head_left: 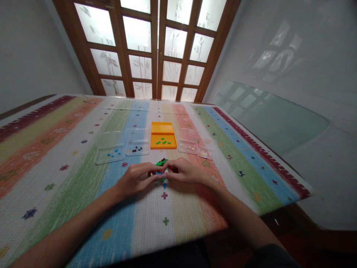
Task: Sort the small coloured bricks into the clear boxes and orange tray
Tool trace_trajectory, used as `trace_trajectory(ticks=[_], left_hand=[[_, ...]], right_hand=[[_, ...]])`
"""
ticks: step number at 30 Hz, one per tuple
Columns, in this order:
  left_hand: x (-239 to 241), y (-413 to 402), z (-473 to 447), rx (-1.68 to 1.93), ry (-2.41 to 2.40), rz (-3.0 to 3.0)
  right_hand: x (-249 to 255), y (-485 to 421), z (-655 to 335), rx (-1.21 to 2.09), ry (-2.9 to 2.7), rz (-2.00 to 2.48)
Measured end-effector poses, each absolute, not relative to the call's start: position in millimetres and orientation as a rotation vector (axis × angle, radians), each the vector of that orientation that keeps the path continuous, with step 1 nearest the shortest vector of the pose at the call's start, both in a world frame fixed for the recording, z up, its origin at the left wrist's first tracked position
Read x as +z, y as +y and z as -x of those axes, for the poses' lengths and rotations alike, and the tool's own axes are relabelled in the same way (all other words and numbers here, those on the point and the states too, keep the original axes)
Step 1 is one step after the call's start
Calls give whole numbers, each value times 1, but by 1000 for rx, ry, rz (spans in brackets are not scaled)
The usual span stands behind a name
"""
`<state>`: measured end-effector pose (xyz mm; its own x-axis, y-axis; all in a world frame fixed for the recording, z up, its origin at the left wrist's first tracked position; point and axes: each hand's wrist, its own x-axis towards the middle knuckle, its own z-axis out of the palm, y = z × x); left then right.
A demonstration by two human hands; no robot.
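Note:
A small build of green, brown and blue toy bricks (161, 162) is gripped between both hands, just above the striped cloth at the middle. My left hand (139, 177) pinches it from the left with thumb and forefinger. From the right, the bent fingers of my right hand (181, 171) close on the same bricks, and the fingertips of both hands nearly meet. Below the fingertips a few blue and green pieces (164, 185) show; whether they are joined to the build, I cannot tell. The fingers hide much of it.
Beyond the hands lies an orange open case (163, 128) with several green bricks. Clear lidded boxes flank it: one with blue pieces (102, 160), one with dark brown pieces (129, 153), one with cream pieces (182, 150), and a smaller one with yellow-white pieces (209, 157).

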<state>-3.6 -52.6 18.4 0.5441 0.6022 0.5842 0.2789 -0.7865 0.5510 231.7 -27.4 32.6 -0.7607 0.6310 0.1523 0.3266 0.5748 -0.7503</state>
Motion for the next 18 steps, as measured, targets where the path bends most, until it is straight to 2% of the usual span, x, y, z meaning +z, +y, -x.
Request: trace_trajectory(ticks=[9,18], left_hand=[[36,-43,11,1117,1012,-2221],[78,-15,88,1232,1786,-1973]], right_hand=[[42,-30,-230,841,-2295,888],[41,-13,-252,594,-2433,1109]])
